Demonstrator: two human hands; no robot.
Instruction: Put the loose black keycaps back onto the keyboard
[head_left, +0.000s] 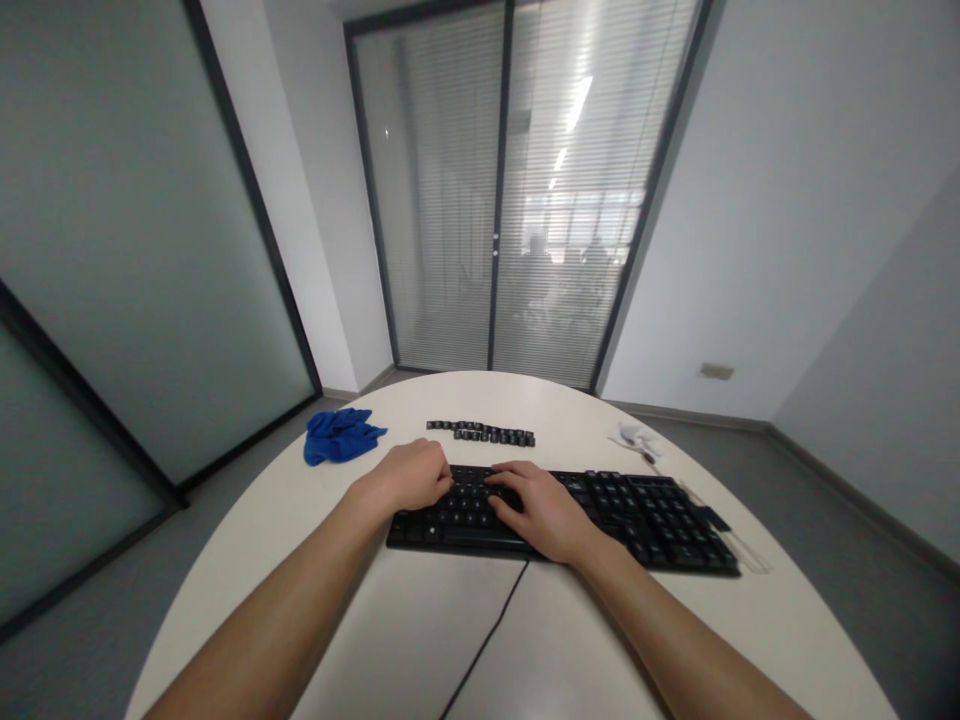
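Keyboard (622, 510), black, lies on the white round table (390, 650), running from the middle to the right, with both hands at its left half. The left hand (420, 476) is curled into a loose fist over the left end of the keys; its fingertips are hidden, so I cannot tell whether they pinch anything. The right hand (546, 512) lies over the middle of the keyboard, palm down, its fingers parted and reaching left across the keys, with nothing seen in its grasp.

Just beyond the keyboard on the far side, loose keycaps (487, 433) stand in two uneven rows. A crumpled blue cloth (341, 436) lies to their left, near the table's edge, and a white cloth (636, 438) lies far to the right. A black cable (484, 648) runs from the keyboard's near side toward the near edge, between the forearms.
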